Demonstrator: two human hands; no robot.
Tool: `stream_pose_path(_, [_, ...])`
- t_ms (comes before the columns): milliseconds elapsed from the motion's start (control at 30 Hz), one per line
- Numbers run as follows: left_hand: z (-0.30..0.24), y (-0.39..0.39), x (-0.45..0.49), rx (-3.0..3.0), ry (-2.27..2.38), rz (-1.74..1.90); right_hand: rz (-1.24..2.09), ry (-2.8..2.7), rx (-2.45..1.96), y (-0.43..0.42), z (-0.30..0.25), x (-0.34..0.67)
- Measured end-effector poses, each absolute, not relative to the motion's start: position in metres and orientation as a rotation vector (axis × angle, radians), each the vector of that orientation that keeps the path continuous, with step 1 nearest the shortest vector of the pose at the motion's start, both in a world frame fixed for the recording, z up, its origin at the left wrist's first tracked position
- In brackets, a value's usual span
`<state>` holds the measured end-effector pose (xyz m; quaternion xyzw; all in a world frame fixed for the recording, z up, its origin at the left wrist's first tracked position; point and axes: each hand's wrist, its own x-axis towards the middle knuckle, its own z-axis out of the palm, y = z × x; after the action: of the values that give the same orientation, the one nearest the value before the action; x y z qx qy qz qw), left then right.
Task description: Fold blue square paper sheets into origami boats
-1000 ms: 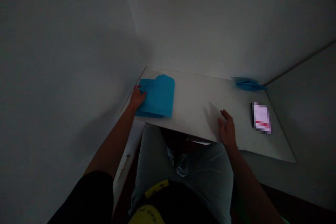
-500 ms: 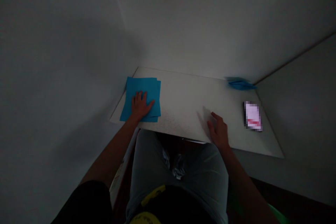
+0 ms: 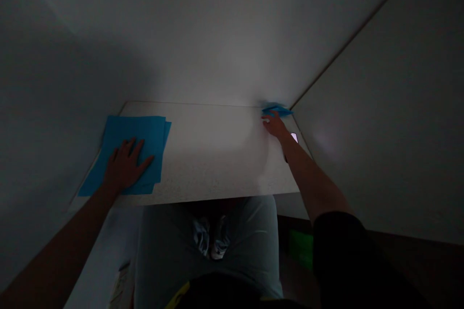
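Note:
A stack of blue paper sheets [image 3: 143, 130] lies at the near left of a white table [image 3: 210, 154]. My left hand [image 3: 125, 164] rests flat on that stack, fingers spread. My right hand [image 3: 274, 123] is stretched to the far right corner, its fingertips at a small folded blue paper piece [image 3: 277, 109] lying against the wall. Whether the fingers grip that piece is not clear in the dim light.
A lit phone [image 3: 294, 137] lies on the table just behind my right forearm, mostly hidden. White walls close the table in at the back, left and right. My grey-trousered legs sit under the near edge.
My right hand has left the near middle of the table and reached to the far right corner at the folded blue piece. My left hand stays on the blue stack. The view shifted right.

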<state>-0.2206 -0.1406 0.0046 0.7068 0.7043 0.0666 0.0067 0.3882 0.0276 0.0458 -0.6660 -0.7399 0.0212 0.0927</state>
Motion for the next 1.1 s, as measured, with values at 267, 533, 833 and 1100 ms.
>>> stream_pose_path(267, [0.008,-0.14,-0.218,2.188,2.278,0.287,0.155,-2.218,-1.858,0.001,0.022,0.33])
stream_pose_path(533, [0.042,-0.132,-0.108,2.24,2.044,0.596,0.448,-2.152,-1.292,-0.166,-0.001,0.249])
stream_pose_path(833, [0.009,-0.162,0.01,1.782,1.736,0.941,0.859,-2.161,-0.97,-0.218,0.009,0.225])
stream_pose_path(1100, [0.015,-0.192,-0.01,1.821,1.455,0.914,1.026,-1.747,-1.277,-0.196,0.007,0.216])
